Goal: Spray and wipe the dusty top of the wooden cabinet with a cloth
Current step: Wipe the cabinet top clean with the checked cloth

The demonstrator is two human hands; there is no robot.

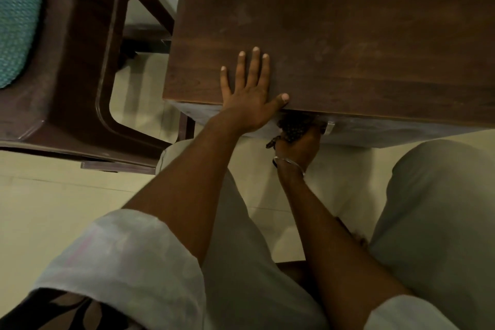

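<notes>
Plainly, the left hand's fingers (255,61) lie spread and flat on the cabinet top (334,35), holding nothing, the thumb hooked over the front edge toward 3 o'clock. That left hand (249,96) rests near the top's near-left corner, at about 7 o'clock on the surface.

Just below the edge, at 5 o'clock from the left hand, the right hand (300,144) is closed around a dark bunched cloth (293,126), pressed against the cabinet's front face beside a small metal handle (330,127). A bangle (289,162) circles that wrist. The cloth is thus off the top, below its front lip.

The top itself shows pale dusty smudges toward 12 and 2 o'clock, so wiping there looks largely undone. No spray bottle is in view.

Outward, a brown chair (80,75) with a green cushion (16,21) stands at 9 o'clock, close beside the cabinet, on a pale tiled floor (53,195).

Judging from this, the person is bracing with the left hand while the cloth works the front or is being brought up. The next move likely calls for lifting the cloth onto the top and sweeping it across the dusty far stretch, with spray if it is to hand.
</notes>
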